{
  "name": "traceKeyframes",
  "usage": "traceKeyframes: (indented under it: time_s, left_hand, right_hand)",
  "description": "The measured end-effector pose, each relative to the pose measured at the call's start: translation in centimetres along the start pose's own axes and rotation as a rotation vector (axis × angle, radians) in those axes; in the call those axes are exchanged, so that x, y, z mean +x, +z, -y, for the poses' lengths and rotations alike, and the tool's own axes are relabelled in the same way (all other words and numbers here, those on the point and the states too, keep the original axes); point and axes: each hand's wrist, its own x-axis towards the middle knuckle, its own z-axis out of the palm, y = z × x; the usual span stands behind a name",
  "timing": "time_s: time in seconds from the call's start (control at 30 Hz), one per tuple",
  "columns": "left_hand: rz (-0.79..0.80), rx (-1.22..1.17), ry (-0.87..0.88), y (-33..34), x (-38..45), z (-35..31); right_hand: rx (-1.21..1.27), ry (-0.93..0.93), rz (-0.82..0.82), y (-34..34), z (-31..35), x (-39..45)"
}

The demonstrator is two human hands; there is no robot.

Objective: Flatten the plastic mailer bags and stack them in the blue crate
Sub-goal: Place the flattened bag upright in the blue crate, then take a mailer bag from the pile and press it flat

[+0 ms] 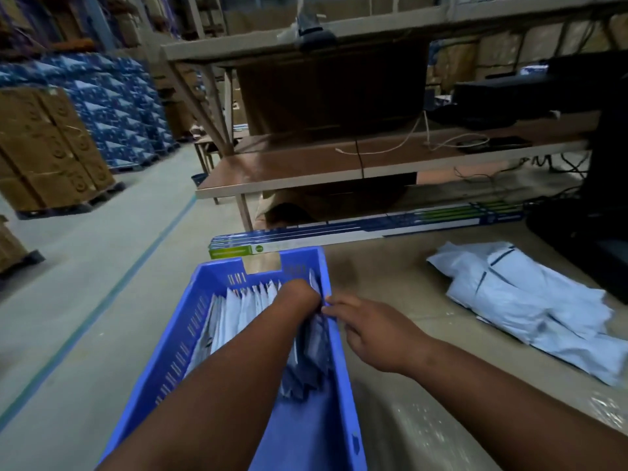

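Two bare forearms reach out from the near edge over a blue crate [176, 338] that stands on a cardboard-covered work surface [384, 273] in a warehouse. The left hand [299, 297] is plunged among the plastic mailer bags [238, 311] standing on edge in a row inside the crate (its fingers are buried among the bags, so whether they are curled or spread cannot be told). The right hand [367, 329] sits just to the right of it at the crate's right rim, fingertips drawn together and pinching the top edge of a dark-looking bag [306, 368] beside the crate's right wall.

At far left, stacked brown cartons [51, 147] stand on pallets, with a bank of blue-and-white printed boxes [112, 100] behind them, across a grey floor marked by a blue-green line [112, 283]. Just beyond the crate's far wall lie long, flat retail boxes [356, 229] in blue, white and green, running left to right along the far edge of the work surface. Beyond these stands a brown table with a shelf [306, 164], a white cable [407, 144] trailing across it. To the right of the crate, well apart from it, a loose heap of pale blue mailer bags [530, 300] rests on the cardboard. A dark piece of equipment [608, 198] looms at the right edge.
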Motion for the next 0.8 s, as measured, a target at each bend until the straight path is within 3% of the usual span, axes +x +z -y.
traceKeyframes:
  time_s: [0.27, 0.53, 0.8]
  left_hand:
    - [-0.080, 0.055, -0.011, 2.7, 1.2, 0.9]
    - [-0.073, 0.107, -0.055, 0.8, 0.2, 0.2]
    - [-0.330, 0.227, 0.072, -3.8, -3.5, -5.5]
  right_hand:
    - [0.012, 0.028, -0.007, 0.9, 0.1, -0.1]
    - [-0.008, -0.014, 0.027, 1.0, -0.6, -0.1]
    - [-0.052, 0.006, -0.065, -1.7, -2.7, -0.8]
